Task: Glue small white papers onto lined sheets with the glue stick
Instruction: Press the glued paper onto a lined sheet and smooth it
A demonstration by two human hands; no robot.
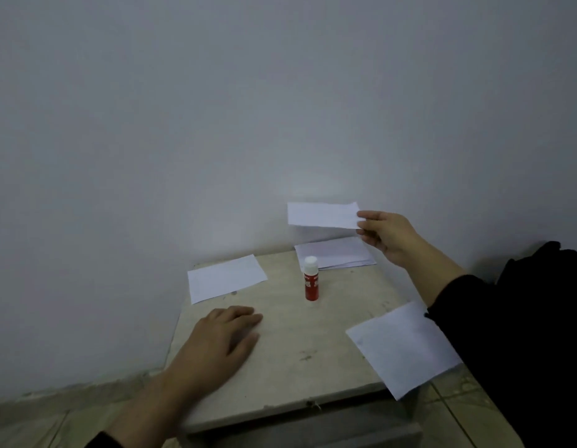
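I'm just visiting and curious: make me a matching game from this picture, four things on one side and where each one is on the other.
Things:
1. glue stick
2. small paper
3. left hand
4. paper stack

Places:
A. lying at the table's far right corner
B. held up in the air by the right hand
C. standing upright mid-table, cap on
D. resting flat on the table

Pairs: 1-C, 2-B, 3-D, 4-A

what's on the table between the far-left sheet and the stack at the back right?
The glue stick, upright and capped, stands between the far-left sheet and the stack, nearer the stack; otherwise bare tabletop. Seen in the head view.
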